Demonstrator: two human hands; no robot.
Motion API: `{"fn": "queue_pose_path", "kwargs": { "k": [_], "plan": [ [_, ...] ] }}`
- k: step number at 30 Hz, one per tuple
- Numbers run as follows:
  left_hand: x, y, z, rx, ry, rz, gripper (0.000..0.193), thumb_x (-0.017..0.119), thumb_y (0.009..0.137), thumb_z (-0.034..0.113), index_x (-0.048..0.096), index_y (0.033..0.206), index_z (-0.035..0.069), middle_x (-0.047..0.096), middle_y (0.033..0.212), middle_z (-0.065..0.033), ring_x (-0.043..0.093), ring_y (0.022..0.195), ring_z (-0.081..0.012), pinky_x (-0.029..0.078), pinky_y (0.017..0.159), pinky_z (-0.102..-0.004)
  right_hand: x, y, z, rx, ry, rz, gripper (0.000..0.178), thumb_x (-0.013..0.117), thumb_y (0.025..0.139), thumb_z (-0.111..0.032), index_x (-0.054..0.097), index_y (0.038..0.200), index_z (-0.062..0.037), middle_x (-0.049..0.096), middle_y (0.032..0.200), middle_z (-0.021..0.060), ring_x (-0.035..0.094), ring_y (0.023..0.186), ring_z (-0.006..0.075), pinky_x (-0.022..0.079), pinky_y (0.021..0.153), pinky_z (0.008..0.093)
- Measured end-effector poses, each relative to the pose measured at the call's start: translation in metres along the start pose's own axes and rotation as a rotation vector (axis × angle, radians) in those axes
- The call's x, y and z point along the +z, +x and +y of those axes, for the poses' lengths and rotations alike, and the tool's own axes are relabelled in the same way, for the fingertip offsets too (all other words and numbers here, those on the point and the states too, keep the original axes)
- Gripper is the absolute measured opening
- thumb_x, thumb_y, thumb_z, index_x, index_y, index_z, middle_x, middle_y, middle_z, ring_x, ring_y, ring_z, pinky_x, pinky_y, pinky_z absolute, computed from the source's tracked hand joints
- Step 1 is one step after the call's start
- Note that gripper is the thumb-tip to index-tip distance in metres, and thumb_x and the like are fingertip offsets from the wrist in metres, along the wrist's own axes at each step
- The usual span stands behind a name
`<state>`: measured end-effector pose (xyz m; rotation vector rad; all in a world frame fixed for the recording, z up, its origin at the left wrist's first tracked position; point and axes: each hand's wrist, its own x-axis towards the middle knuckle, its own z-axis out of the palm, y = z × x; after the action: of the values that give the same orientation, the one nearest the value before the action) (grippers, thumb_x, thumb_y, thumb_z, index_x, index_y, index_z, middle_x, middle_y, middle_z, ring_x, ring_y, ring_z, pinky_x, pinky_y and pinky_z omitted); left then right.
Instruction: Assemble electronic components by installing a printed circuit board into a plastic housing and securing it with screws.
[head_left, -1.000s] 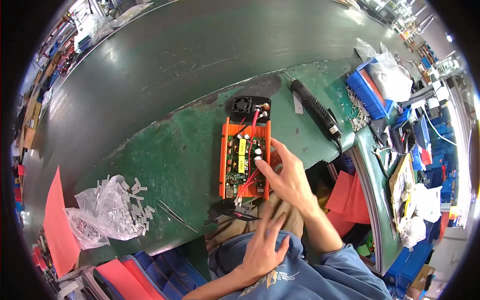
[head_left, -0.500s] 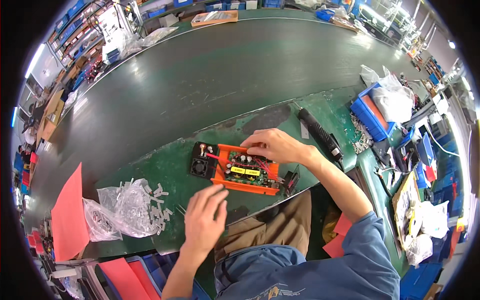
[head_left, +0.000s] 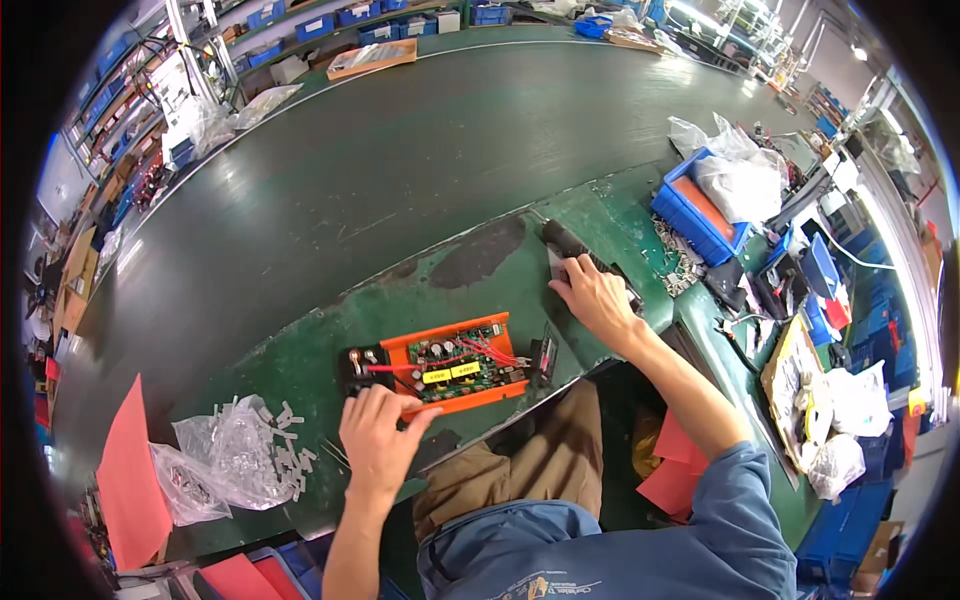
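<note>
On the green bench lies an orange metal housing [head_left: 455, 403] holding a green circuit board [head_left: 485, 377] with two yellow-wrapped parts and red wires. A black end panel [head_left: 352, 377] with two terminals sits at its left end. My left hand [head_left: 376, 440] grips this panel's near side, its thumb by the housing's near edge; it hides the fan. At the right end stands another black end panel [head_left: 543, 358]. My right hand [head_left: 600, 303] reaches over a black electric screwdriver [head_left: 566, 238], fingers curled beside a small grey strip [head_left: 555, 262]. What the fingertips hold is hidden.
Clear plastic bags [head_left: 235, 455] with small pale pieces lie at left, by a red sheet [head_left: 133, 480]. A blue bin [head_left: 697, 215] stands at right beside scattered metal parts [head_left: 680, 262]. A dark conveyor belt [head_left: 400, 150] runs beyond the bench.
My right hand has left the housing and moved right to the screwdriver and strip. My left hand has come onto the fan panel. The view has shifted, moving the scene leftward.
</note>
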<state>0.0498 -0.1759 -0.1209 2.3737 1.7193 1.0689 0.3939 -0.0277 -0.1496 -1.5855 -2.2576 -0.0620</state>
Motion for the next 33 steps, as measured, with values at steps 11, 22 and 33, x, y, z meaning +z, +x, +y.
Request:
{"fn": "queue_pose_path", "kwargs": {
  "k": [11, 22, 33],
  "plan": [
    [-0.025, 0.001, 0.023, -0.085, -0.088, 0.033, 0.023, 0.088, 0.077, 0.014, 0.069, 0.087, 0.008, 0.064, 0.086, -0.0045, 0.062, 0.08, -0.0241, 0.047, 0.074, -0.0369, -0.075, 0.008, -0.037, 0.317, 0.957, -0.21, 0.024, 0.061, 0.106, -0.024, 0.067, 0.107, -0.0009, 0.056, 0.073, -0.0034, 0.049, 0.064, 0.0058, 0.039, 0.055, 0.026],
    [-0.019, 0.052, 0.086, -0.074, -0.5, -0.211, 0.019, 0.083, 0.081, -0.002, 0.073, 0.096, 0.002, 0.065, 0.088, -0.0038, 0.056, 0.072, -0.0131, 0.043, 0.062, -0.0277, -0.105, -0.056, -0.098, -0.27, 1.076, -0.236, 0.014, 0.062, 0.101, -0.016, 0.061, 0.103, -0.0018, 0.066, 0.085, 0.0161, 0.067, 0.076, 0.0358, 0.052, 0.068, 0.0434],
    [-0.02, 0.033, 0.042, -0.232, -0.363, -0.112, 0.009, 0.071, 0.092, -0.003, 0.07, 0.1, -0.002, 0.059, 0.086, -0.0017, 0.043, 0.066, -0.0097, 0.036, 0.062, -0.0254, -0.074, -0.065, 0.145, 0.373, 0.144, 0.173, 0.019, 0.066, 0.098, -0.021, 0.07, 0.106, -0.004, 0.075, 0.095, 0.0166, 0.073, 0.089, 0.0358, 0.057, 0.078, 0.0441]
  ]
}}
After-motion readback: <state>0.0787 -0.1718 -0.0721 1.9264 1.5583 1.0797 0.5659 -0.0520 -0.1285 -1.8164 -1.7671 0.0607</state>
